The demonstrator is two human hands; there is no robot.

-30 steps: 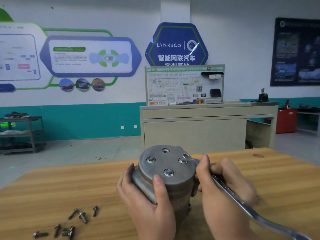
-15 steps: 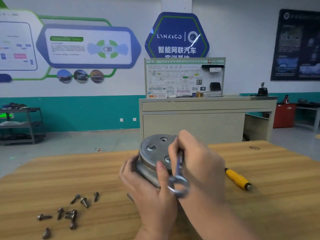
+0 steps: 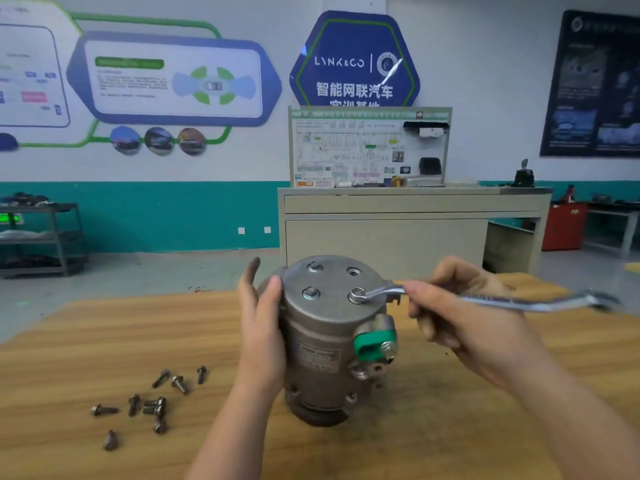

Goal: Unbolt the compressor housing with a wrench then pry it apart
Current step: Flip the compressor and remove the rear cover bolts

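While bracing the compressor housing (image 3: 329, 341) upright mid-tabletop, left hand (image 3: 259, 327) wrapped round its side against turning force; right hand (image 3: 460, 306) pinching the wrench (image 3: 450, 296), ring end seated on the near-right cover bolt (image 3: 357, 294); loose bolts (image 3: 149, 403) toward the near-left edge; containers: seemingly none.

Illumination is even, diffuse indoor light, moderately bright, with no hard shadows. A soft shadow lies on the table (image 3: 104, 341) under the compressor (image 3: 329, 341). A white glare streak crosses the blue sign (image 3: 353, 60). The frame is soft overall; wall graphics and the dark poster (image 3: 595, 84) are unreadable. The far end of the wrench (image 3: 519, 301) is motion-blurred. Wide-angle distortion bows the wall graphics and table edge toward the borders.
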